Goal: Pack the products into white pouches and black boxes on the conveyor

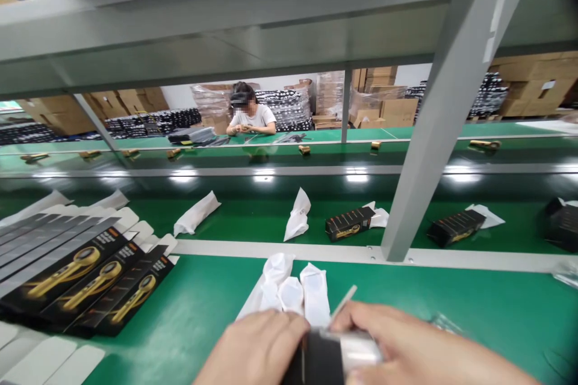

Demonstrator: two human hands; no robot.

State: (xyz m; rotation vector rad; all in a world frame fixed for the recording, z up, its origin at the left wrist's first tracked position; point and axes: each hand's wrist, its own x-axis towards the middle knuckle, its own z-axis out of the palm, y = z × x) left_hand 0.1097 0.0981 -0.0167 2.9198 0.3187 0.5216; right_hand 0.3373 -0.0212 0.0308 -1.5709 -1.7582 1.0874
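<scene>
Box [323, 361], black, blurred, at bottom centre of the head view, held low over the green bench [189, 307]; left hand [259, 349] curled closed on its side, right hand [383, 340] closed about its pale end, exact finger grip too blurred to tell. White-wrapped pieces [291, 295] lie just beyond the hands, printed flat cartons [94, 277] fanned to the left, more black boxes [350, 224] on the belt [253, 216] past the rail.
</scene>
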